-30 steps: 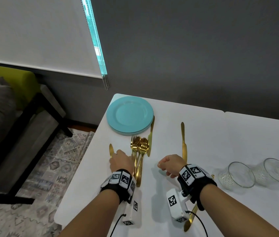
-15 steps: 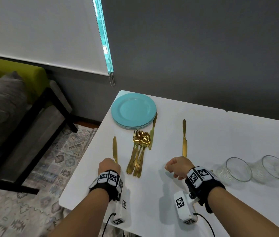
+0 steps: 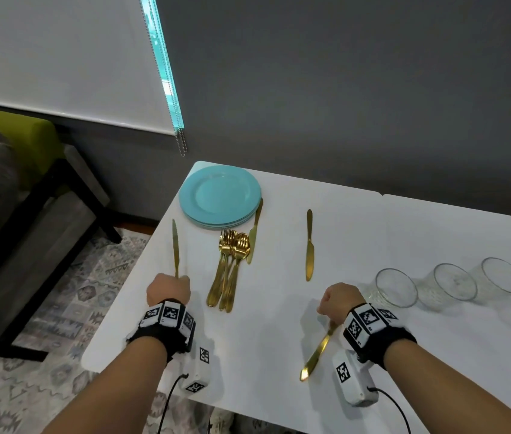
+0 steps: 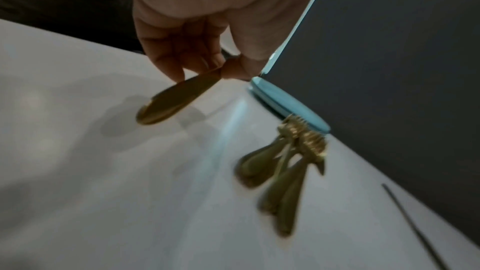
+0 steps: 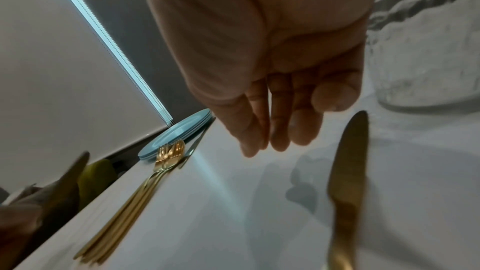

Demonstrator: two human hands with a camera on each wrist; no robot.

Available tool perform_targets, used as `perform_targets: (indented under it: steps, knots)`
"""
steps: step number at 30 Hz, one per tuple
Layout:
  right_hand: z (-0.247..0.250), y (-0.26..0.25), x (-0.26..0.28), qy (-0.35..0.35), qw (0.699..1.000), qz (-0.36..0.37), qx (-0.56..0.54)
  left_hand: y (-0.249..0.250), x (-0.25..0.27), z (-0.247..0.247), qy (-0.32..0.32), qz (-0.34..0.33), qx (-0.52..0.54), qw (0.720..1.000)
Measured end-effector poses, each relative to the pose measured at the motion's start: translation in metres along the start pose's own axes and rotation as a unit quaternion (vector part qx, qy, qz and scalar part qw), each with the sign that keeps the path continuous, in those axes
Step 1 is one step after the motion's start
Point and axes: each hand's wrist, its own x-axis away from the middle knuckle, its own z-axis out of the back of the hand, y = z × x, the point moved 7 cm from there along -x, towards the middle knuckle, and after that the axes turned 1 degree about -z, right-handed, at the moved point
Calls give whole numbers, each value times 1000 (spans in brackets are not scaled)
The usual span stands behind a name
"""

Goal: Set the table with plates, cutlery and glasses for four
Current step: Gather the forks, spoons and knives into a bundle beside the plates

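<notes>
The left hand (image 3: 169,289) pinches a gold knife (image 3: 175,245) near the table's (image 3: 373,233) left edge. The right hand (image 3: 338,300), fingers loosely curled, holds nothing above another knife (image 3: 316,355) near the front edge. Plates (image 3: 220,197) sit stacked at the far-left corner.

L hand (image 3: 169,289) fingers pinching; R hand (image 3: 338,300) fingers loosely curled, palm down.

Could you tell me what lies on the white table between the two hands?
In the head view, the bundle of gold forks and spoons lies between the left hand and right hand, nearer the left; otherwise bare table.
</notes>
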Motion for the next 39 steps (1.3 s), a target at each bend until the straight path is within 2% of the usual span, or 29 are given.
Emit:
perform_targets:
  steps: [4,8,11,14,18,24,28,32,36,39]
  knots:
    - [-15,20,5,-38,998,-40,15,40,28,1,50,-87,81,992]
    - [-44,29,8,-46,997,-58,2,70,61,-30,-23,-152,140,978]
    - [-55,32,8,-35,997,-66,-24,71,80,-63,-104,-140,193,966]
    - [-62,36,6,-48,994,-80,-48,68,97,-88,-169,-130,191,958]
    - [-66,43,5,-31,987,-91,-126,57,106,-103,-193,-113,179,958]
    - [-63,46,10,-21,984,-85,-153,47,111,-113,-215,-67,227,947]
    - [-51,41,11,-26,981,-48,-187,52,119,-118,-264,-35,297,917]
    - [-23,15,21,-49,950,58,-303,62,130,-122,-304,-34,314,899]
    - [-1,-12,32,-80,927,121,-346,70,141,-122,-308,-67,270,910]
    - [1,-25,34,-88,929,126,-335,78,146,-121,-313,-80,275,906]
